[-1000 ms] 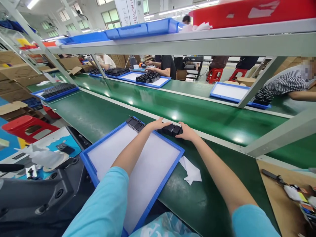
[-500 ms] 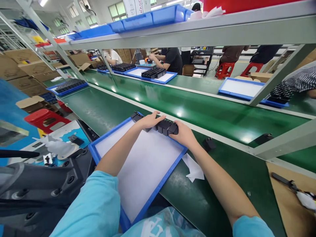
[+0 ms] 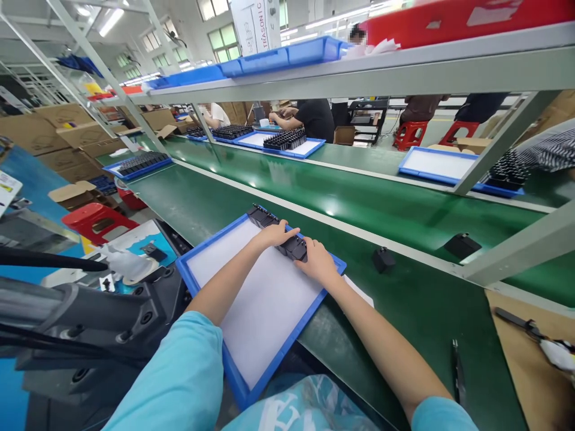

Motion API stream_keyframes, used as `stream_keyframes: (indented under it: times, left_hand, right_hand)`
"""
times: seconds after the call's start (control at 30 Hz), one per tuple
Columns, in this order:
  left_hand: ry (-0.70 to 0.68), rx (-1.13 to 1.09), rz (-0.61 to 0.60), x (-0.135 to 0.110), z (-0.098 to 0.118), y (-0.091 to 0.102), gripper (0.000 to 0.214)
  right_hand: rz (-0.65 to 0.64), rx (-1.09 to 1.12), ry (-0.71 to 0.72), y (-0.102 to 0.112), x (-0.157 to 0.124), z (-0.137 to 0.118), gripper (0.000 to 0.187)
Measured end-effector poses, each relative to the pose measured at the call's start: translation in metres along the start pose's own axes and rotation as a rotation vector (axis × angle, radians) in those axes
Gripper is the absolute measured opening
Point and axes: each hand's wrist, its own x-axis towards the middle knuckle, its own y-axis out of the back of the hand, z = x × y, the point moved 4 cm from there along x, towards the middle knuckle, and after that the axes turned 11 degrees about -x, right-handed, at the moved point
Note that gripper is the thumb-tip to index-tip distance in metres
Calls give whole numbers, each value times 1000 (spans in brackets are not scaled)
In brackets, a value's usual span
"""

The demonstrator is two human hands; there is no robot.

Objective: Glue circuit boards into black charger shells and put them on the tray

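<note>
Green work surfaces run from left to right under a shelf (image 3: pixel 323 84) bearing a blue bin (image 3: pixel 287 57) and a red bin (image 3: pixel 449 27), with filled trays beyond. On your near table (image 3: pixel 413 323) lies a blue-rimmed tray (image 3: pixel 256 311) lined in white, set at an angle. Your left hand (image 3: pixel 272 235) and right hand (image 3: pixel 317 260) grasp a short row of black blocks (image 3: pixel 294 248) between them at the tray's far edge, the right fingers wrapped round its right end. More blocks (image 3: pixel 262 216) stand just to the left along that edge. To your right, one loose block (image 3: pixel 383 260) sits on the table, well apart from the tray, and tweezers (image 3: pixel 457 371) lie nearer you.
</note>
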Motion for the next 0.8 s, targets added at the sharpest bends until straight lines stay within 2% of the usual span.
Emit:
stream_keyframes:
  times: [0.13,0.2,0.23,0.27,0.3,0.37,0.4,0.43,0.5,0.57,0.63,0.7,0.8]
  left_hand:
    - [-2,79,159,-20,9,15,71]
    - [-6,139,279,-35,5,30,59]
    - [-15,171,295,-41,0,36,52]
    - [-35,194,253,-45,-6,38,45]
    - [-73,200,151,-47,-12,35,39]
    - [-213,140,-154,-47,-24,19,28]
    - [-297,79,-276,-46,-29,9,25]
    - [-371,13,-336,-44,-33,1,24]
    - [-470,-87,-280,-34,-40,-11,25]
    - [-502,-124,-141,-22,-45,-17,26]
    - [-511,-127,-79,-16,-47,-20,26]
    - [-517,-124,-108,-14,-46,-22,26]
    - [-558,-150,-251,-20,-38,-25,25]
  right_hand:
    - [0,-13,10,0,-4,2,83]
    - [-8,-20,19,-1,-6,6,90]
    - [-14,-24,19,-2,-8,9,92]
    - [-19,-28,18,-3,-9,12,93]
    - [-24,-30,17,-4,-10,14,93]
    - [-24,-30,17,-8,-11,18,90]
    - [-17,-26,18,-9,-11,19,88]
    - [-6,-22,19,-10,-11,20,86]
    - [26,-12,22,-12,-9,20,82]
    - [63,-3,17,-13,-6,20,78]
    - [95,4,2,-13,-3,22,76]
    - [114,16,-9,-13,0,25,77]
    - [123,44,8,-15,3,29,80]
